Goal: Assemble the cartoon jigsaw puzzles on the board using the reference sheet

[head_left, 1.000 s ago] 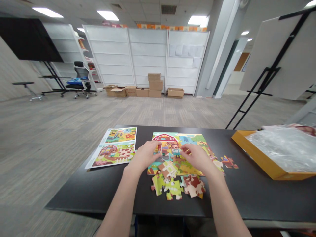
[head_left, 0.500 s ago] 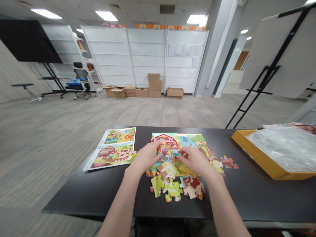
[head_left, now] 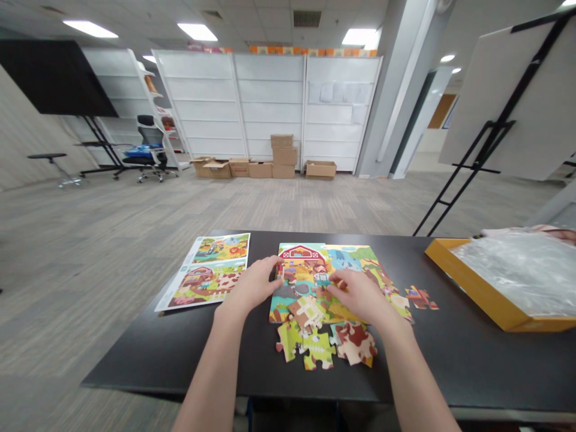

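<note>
A colourful puzzle (head_left: 303, 258) with a red barn and a farmer lies on the black table, joined to or beside a picture with blue elephants (head_left: 344, 259). At the left edge of the barn picture rests my left hand (head_left: 257, 283), thumb and index finger apart. My right hand (head_left: 360, 293) touches the puzzle beside the farmer, its fingers bent and close together; what is under the fingertips is hidden. Loose green pieces (head_left: 315, 348) and brown-and-pink cow pieces (head_left: 355, 342) lie overlapping along the near side.
A printed picture sheet (head_left: 207, 273) lies at the left. To the right are a few joined loose pieces (head_left: 422, 297) and a yellow box (head_left: 486, 294) holding clear plastic (head_left: 517, 270). The black table's (head_left: 148, 360) near edge runs below my forearms.
My left hand has moved left, away from the farmer, uncovering more of the barn picture. My right hand has shifted slightly right. The whole view has shifted a little.
</note>
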### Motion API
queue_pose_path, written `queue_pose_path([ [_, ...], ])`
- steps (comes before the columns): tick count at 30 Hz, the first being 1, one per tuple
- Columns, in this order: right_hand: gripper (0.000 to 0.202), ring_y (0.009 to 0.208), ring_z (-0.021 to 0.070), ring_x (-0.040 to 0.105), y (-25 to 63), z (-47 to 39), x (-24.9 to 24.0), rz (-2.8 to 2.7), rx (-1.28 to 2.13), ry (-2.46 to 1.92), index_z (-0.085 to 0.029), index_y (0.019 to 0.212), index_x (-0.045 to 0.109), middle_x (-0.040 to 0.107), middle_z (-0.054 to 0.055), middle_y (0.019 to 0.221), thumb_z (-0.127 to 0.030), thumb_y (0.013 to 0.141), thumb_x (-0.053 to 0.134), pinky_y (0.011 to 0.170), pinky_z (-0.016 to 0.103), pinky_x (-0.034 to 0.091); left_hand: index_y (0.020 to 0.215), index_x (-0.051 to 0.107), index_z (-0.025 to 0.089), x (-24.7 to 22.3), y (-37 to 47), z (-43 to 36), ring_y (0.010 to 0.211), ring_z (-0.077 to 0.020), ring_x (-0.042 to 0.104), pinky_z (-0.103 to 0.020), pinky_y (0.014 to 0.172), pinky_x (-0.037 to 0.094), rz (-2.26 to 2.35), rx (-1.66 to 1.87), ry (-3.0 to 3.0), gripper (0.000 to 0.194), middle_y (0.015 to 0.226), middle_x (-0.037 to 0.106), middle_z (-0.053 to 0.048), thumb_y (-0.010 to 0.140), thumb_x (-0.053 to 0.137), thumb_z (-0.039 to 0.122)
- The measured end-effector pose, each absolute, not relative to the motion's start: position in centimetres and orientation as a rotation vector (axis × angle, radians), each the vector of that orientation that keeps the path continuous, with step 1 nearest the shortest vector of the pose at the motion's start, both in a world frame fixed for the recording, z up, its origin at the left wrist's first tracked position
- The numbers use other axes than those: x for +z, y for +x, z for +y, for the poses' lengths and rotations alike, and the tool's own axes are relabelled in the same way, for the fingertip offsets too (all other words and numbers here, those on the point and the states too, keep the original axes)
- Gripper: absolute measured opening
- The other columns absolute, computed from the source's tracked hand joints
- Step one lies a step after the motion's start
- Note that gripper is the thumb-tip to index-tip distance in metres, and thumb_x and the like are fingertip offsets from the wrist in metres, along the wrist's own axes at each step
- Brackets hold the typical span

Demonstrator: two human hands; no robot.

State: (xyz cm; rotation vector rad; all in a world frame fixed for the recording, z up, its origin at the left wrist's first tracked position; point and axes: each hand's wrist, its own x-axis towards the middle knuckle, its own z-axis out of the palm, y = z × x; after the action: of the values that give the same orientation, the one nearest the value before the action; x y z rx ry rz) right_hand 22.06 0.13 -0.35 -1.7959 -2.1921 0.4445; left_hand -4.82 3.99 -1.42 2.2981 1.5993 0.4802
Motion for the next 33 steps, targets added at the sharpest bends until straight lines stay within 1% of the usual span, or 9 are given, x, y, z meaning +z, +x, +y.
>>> queue_pose_path([
  [3,0.021,0.093,0.0233,0.067,22.0,0.0,-0.1,-2.188,0.446,-1.811,-0.022,0.099,0.073,0.074,0.007,0.104,-0.034,0.093,0.057,0.078,0.032,0.044,0.125,0.061,0.023,-1.6,-5.6,4.3,0.113,-0.0260,0.065,-0.037,0.097,0.050,1.608,0.519,2.281,0.039,0.126,0.070,-0.007,0.086,0.064,0.024],
  [6,0.022,0.092,0.0229,0.067,21.9,0.0,0.1,-2.190,0.450,-1.823,-0.022,0.098,0.073,0.074,0.008,0.105,-0.034,0.093,0.056,0.075,0.031,0.044,0.126,0.060,0.024,-1.6,-5.6,4.2,0.112,-0.0259,0.066,-0.037,0.095,0.050,1.605,0.473,2.286,0.038,0.125,0.070,-0.006,0.088,0.061,0.025],
  [12,0.022,0.093,0.0234,0.067,21.9,0.0,0.1,-2.199,0.439,-1.810,-0.022,0.096,0.073,0.074,0.008,0.106,-0.035,0.093,0.056,0.075,0.032,0.044,0.128,0.060,0.022,-1.2,-5.2,3.9,0.111,-0.0262,0.066,-0.037,0.094,0.050,1.634,0.399,2.315,0.036,0.124,0.071,-0.007,0.092,0.057,0.026],
  [19,0.022,0.091,0.0228,0.067,21.9,-0.1,0.1,-2.202,0.433,-1.812,-0.022,0.095,0.074,0.074,0.008,0.105,-0.035,0.092,0.056,0.073,0.031,0.044,0.125,0.062,0.021,-1.6,-5.0,4.2,0.115,-0.0264,0.065,-0.038,0.100,0.049,1.604,0.406,2.346,0.033,0.126,0.070,-0.008,0.093,0.055,0.027],
  [25,0.023,0.093,0.0226,0.067,21.9,-0.2,0.2,-2.198,0.444,-1.799,-0.022,0.095,0.073,0.074,0.008,0.104,-0.037,0.093,0.056,0.074,0.030,0.043,0.128,0.062,0.019,-2.1,-4.9,4.4,0.122,-0.0269,0.061,-0.039,0.108,0.046,1.597,0.414,2.392,0.037,0.136,0.064,-0.010,0.092,0.056,0.024],
  [29,0.025,0.090,0.0222,0.067,21.9,-0.2,0.1,-2.199,0.436,-1.798,-0.021,0.097,0.073,0.074,0.008,0.102,-0.038,0.094,0.055,0.074,0.029,0.043,0.129,0.062,0.018,-2.3,-4.6,4.4,0.127,-0.0267,0.058,-0.039,0.112,0.044,1.587,0.406,2.442,0.037,0.141,0.061,-0.011,0.094,0.053,0.023],
  [33,0.024,0.090,0.0220,0.067,22.1,0.0,-0.3,-2.211,0.419,-1.792,-0.022,0.098,0.073,0.074,0.008,0.102,-0.038,0.093,0.056,0.074,0.029,0.043,0.133,0.062,0.019,-2.4,-4.0,4.3,0.131,-0.0268,0.056,-0.039,0.114,0.042,1.576,0.372,2.463,0.039,0.143,0.061,-0.009,0.095,0.050,0.023],
])
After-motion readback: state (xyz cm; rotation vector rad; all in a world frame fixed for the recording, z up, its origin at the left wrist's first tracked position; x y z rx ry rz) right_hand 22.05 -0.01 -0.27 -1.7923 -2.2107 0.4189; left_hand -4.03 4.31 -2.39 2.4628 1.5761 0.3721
